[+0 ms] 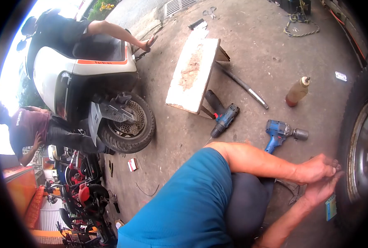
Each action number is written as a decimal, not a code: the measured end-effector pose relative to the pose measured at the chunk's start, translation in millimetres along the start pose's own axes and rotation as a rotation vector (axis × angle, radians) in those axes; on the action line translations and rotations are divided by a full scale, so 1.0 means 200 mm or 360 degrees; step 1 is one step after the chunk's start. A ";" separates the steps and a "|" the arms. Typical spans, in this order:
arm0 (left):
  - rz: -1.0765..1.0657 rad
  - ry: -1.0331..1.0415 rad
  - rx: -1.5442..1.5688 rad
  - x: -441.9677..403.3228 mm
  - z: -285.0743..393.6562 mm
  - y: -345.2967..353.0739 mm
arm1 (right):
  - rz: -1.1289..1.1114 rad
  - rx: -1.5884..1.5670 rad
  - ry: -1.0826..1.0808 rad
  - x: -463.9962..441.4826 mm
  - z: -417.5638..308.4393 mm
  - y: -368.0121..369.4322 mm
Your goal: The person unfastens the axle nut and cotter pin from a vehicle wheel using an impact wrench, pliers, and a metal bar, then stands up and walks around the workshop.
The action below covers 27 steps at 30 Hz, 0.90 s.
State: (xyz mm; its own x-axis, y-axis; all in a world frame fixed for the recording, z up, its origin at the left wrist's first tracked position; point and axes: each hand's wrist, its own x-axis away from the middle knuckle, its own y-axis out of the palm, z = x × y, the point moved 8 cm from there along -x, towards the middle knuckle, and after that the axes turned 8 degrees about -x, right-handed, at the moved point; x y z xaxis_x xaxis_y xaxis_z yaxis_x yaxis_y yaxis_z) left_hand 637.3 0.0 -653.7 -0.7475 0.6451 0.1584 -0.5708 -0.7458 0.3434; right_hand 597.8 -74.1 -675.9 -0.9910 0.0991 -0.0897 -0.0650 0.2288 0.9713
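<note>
My left hand reaches in from the upper side, its fingers pinched together close to a wheel with a black tyre and grey rim. Directly below it, my right hand meets the left at the fingertips, also closed. Whatever lies between the fingers is too small or hidden to make out. A green and blue packet sits under my right hand beside the tyre. The nearest tool to my left forearm is a blue impact wrench with a socket fitted, lying on the ground.
A cordless drill lies by a worn white stool, near a metal bar. A bottle of brownish liquid stands beyond. One person sits on a white scooter; another person stands behind. Rope lies at the top.
</note>
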 end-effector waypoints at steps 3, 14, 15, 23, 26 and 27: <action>-0.0023 0.0237 -0.0052 -0.02 -0.01 0.00 | 0.0211 0.0121 -0.0096 0.01 0.00 -0.05; 0.0087 -0.0498 -0.0236 -0.03 -0.18 -0.16 | 0.1322 0.1058 -0.0330 0.15 0.02 -0.25; 0.0112 -0.0426 -0.0224 -0.02 -0.16 -0.16 | 0.1327 0.1064 -0.0354 0.15 0.02 -0.25; 0.0032 -0.0268 -0.0555 -0.05 -0.15 -0.13 | 0.1139 0.0886 -0.0376 0.10 -0.01 -0.13; -0.0091 -0.0119 -0.0826 -0.05 -0.12 -0.07 | 0.1195 0.0867 -0.0468 0.12 -0.07 -0.15; -0.0115 -0.0098 -0.0719 -0.05 -0.10 -0.05 | 0.1176 0.0773 -0.0496 0.11 -0.08 -0.14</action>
State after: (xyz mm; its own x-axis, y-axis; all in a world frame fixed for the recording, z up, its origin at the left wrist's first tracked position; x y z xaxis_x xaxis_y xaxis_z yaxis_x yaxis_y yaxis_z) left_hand 643.0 -2.0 -677.4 -0.6866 0.6966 0.2081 -0.7218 -0.6874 -0.0804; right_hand 575.3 -93.8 -700.6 -0.6809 0.6198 0.3902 0.6942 0.3766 0.6133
